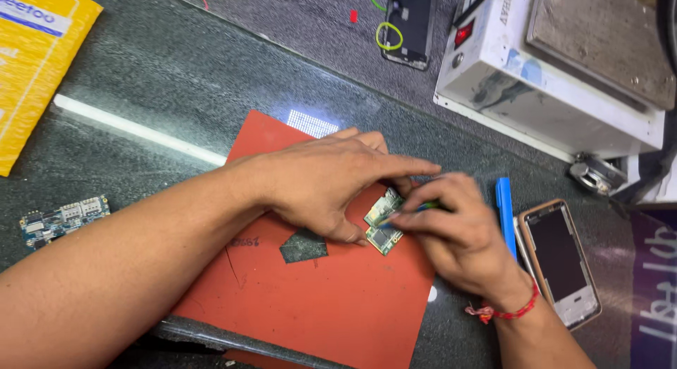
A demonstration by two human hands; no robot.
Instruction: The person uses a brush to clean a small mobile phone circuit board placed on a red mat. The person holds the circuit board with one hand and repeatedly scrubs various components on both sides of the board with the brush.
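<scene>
A small green circuit board (383, 221) lies on a red mat (317, 298) in the middle of the dark glass-topped table. My left hand (324, 182) rests on the mat with thumb and fingers pressed around the board, holding it down. My right hand (458, 231), a red thread at its wrist, grips a thin green and blue tool (423, 207) whose tip meets the board's top. Most of the tool is hidden by the fingers.
A blue pry tool (505, 214) and an opened phone body (560, 260) lie right of the mat. A white heating machine (557, 66) stands at back right, another phone (409, 23) behind. A blue circuit board (62, 219) and a yellow padded envelope (35, 59) are at left.
</scene>
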